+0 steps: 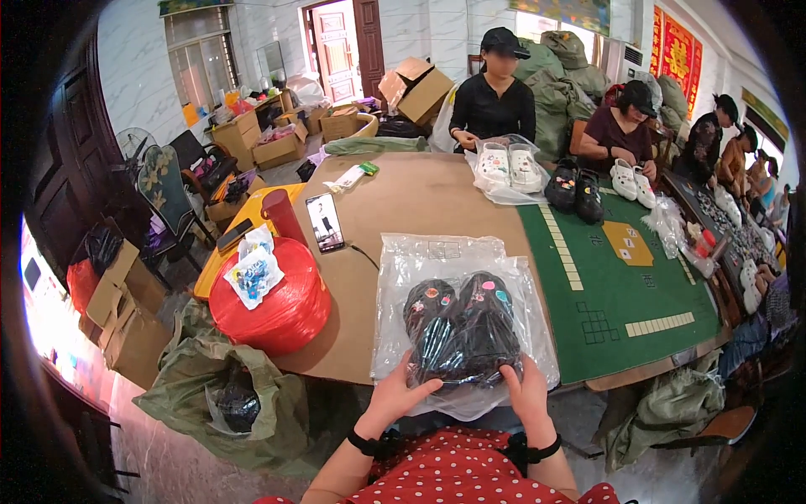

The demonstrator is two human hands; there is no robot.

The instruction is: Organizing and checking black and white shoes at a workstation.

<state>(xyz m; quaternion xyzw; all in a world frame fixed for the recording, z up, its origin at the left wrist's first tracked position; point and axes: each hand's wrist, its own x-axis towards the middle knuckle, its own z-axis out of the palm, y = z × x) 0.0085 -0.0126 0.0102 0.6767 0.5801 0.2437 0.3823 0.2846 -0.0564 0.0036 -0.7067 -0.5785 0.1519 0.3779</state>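
Observation:
A pair of black clogs [463,336] with small coloured charms lies inside a clear plastic bag [529,294] at the near edge of the table. My left hand [399,388] grips the bag's near left side, thumb on top and the other fingers partly hidden. On the near right, my right hand [525,388] holds the bag in the same way, close to the clogs' heels. More clear plastic [403,252] spreads flat beneath and beyond the bagged pair.
To the left stand a red roll of plastic twine [277,311] with a packet on it, a propped phone [325,223] and a dark red cup [282,217]. An open green sack [185,403] sits below. Black clogs [575,193] rest on a green mat [579,328]. Co-workers handle white clogs [510,168] opposite.

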